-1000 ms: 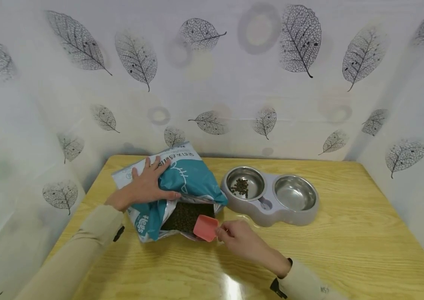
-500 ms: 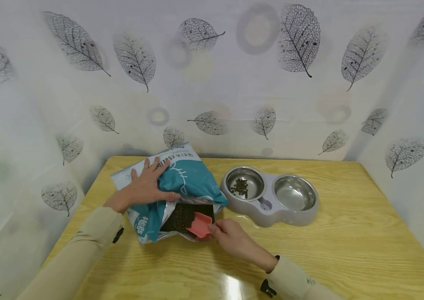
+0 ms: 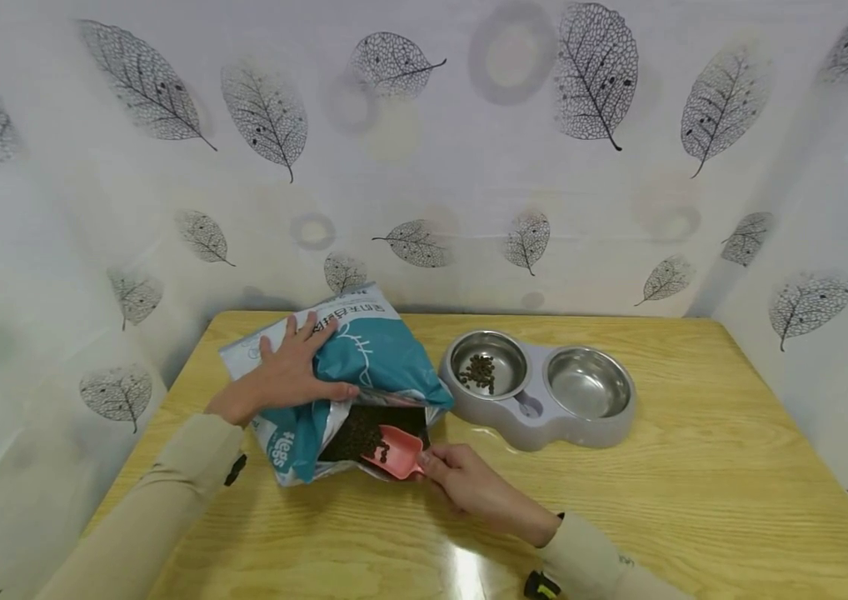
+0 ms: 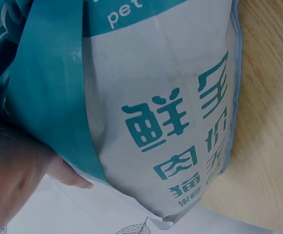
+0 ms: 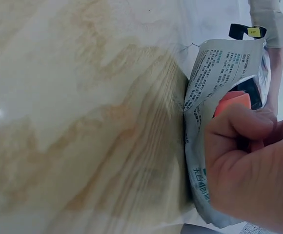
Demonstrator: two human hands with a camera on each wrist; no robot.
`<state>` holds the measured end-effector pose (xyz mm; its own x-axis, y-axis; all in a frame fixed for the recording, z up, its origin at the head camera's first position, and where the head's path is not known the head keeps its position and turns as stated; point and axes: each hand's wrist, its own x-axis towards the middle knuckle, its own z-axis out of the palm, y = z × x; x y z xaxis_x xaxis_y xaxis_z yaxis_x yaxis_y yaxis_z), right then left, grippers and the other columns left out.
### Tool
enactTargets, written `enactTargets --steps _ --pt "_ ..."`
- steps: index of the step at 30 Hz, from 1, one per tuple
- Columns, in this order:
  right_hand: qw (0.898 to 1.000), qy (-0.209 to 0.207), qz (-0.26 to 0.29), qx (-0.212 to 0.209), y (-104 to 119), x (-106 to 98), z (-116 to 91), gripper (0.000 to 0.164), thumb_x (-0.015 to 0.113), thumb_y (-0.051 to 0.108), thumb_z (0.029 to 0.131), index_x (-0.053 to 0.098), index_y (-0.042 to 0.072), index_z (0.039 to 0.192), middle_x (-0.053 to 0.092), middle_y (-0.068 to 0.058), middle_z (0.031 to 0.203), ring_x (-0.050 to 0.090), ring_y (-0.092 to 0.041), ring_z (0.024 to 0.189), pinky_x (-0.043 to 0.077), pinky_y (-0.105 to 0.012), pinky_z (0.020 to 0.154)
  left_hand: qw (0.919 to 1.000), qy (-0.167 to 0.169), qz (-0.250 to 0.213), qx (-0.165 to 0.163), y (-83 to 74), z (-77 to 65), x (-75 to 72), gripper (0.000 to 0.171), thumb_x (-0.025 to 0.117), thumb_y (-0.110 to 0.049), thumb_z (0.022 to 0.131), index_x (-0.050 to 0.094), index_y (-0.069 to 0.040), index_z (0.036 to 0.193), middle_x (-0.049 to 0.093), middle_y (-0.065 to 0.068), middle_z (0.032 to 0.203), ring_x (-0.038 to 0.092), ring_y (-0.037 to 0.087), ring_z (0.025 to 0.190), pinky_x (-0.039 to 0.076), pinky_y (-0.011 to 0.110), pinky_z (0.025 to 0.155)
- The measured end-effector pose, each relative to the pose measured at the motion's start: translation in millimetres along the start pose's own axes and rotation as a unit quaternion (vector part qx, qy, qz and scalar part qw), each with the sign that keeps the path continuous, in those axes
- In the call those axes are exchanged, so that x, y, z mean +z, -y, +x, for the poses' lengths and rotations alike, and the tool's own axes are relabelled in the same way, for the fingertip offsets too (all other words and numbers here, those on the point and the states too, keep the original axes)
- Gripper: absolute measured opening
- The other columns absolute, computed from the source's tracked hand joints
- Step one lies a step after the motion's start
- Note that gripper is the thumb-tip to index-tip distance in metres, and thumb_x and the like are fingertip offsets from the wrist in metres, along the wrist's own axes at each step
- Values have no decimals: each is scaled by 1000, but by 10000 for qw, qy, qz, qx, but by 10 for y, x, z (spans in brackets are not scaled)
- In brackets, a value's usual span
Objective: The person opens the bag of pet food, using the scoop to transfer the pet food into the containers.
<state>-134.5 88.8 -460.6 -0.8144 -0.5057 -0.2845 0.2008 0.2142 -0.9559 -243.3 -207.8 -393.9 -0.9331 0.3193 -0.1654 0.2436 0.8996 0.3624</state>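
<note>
A teal and white pet food bag (image 3: 386,350) lies on its side on the table, its mouth gaping toward the front with dark brown kibble (image 3: 352,435) inside. My left hand (image 3: 285,371) rests spread on top of the bag, fingers straight. My right hand (image 3: 472,483) grips the handle of a pink scoop (image 3: 401,452) at the bag's mouth. A few kibble pieces lie in the scoop's front part. In the right wrist view, the thumb and curled fingers close around the scoop's handle, and the scoop (image 5: 233,101) shows above them.
Right of the bag stands a grey double pet bowl holder (image 3: 536,421). Its left steel bowl (image 3: 502,379) holds a small heap of kibble; the right steel bowl (image 3: 589,392) shows bare metal. The wooden table (image 3: 694,467) backs onto a leaf-patterned white sheet (image 3: 454,158).
The right hand has moved the scoop slightly left into the bag's mouth, and its bowl has tipped to face up, now with some kibble in it. The left hand has stayed in place.
</note>
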Motion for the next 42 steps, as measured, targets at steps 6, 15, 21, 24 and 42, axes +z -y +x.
enactTargets --steps 6,15,21,24,42 --pt "9984 124 555 64 -50 -53 -34 43 46 27 111 56 -14 102 43 4 61 30 -8 48 25 -20 43 10000 32 -20 -12 15 0 11 122 68 -77 80 9 -15 167 -3 24 172 -12 55 154 -5 86 110" --pt "9980 75 629 1 0 -131 -115 43 44 31 111 56 -10 103 44 5 63 32 -6 48 26 -20 43 10000 14 -26 28 2 0 -6 121 69 -75 80 9 -16 167 -3 24 172 -12 55 155 -5 86 110" --pt "9921 115 1103 -588 47 -204 -168 38 42 34 112 56 2 95 45 7 64 35 -3 50 29 -19 48 10000 24 -63 22 14 1 -6 120 69 -75 81 9 -16 167 -4 24 172 -13 55 154 -5 86 110" --pt "9860 177 1303 -1022 76 -268 -177 34 40 33 112 56 10 92 46 8 64 35 -2 50 29 -20 48 10000 34 -45 12 21 3 -4 121 68 -75 81 8 -17 167 -3 24 172 -12 55 155 -5 86 110" --pt "9544 -2572 -1215 -904 334 -930 -129 29 51 16 109 68 -7 108 50 1 62 39 -4 50 31 -21 46 9999 40 -68 88 46 0 -6 121 68 -77 80 8 -16 167 -4 24 172 -14 54 154 -5 86 110"
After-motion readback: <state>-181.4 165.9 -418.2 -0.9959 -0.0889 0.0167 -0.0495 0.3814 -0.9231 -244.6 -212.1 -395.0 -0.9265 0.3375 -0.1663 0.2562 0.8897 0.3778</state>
